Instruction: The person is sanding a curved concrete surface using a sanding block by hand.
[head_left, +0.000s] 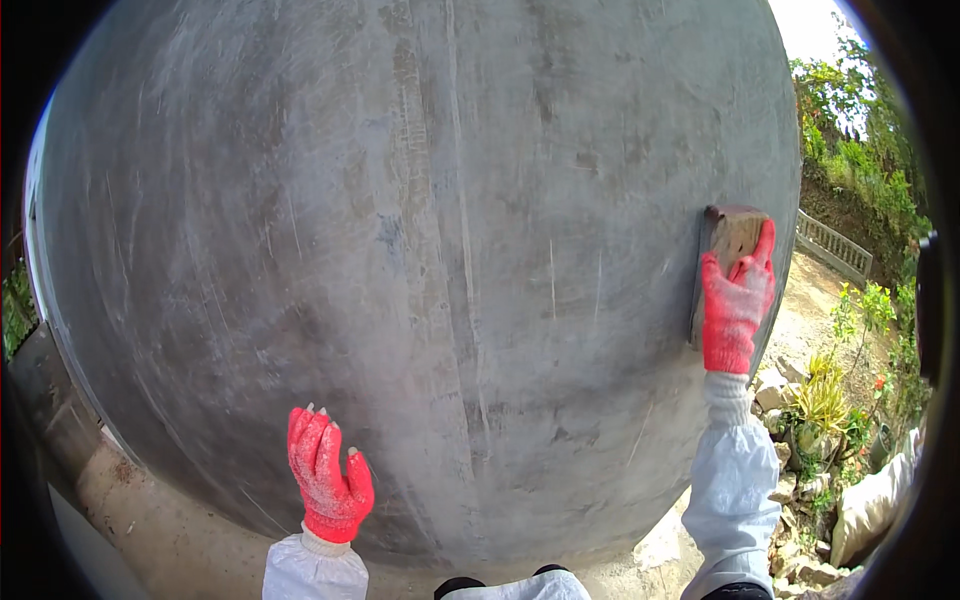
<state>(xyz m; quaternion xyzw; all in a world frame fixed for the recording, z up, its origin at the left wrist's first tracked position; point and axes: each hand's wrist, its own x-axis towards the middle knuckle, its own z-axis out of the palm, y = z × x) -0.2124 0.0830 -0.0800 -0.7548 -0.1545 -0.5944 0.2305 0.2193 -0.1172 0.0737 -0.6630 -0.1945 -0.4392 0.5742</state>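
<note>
A large grey wall (520,260) with a smooth, streaky, cement-like surface fills most of the view. My right hand (737,305), in a red knit glove, grips a worn wooden block (736,234) near the wall's right edge. The block's long side lies against the wall, or very close to it. Lower left, my left hand (330,475) is held up in a matching glove with nothing in it. Its fingers are stretched out, and bare fingertips show past the glove. Whether it touches the wall, I cannot tell.
Pale rocks (785,400) and plants (825,395) lie to the right, with a low balustrade (835,243) farther off. A whitish sack (875,505) sits at the lower right. Bare ground (170,520) runs along the wall's foot at the lower left.
</note>
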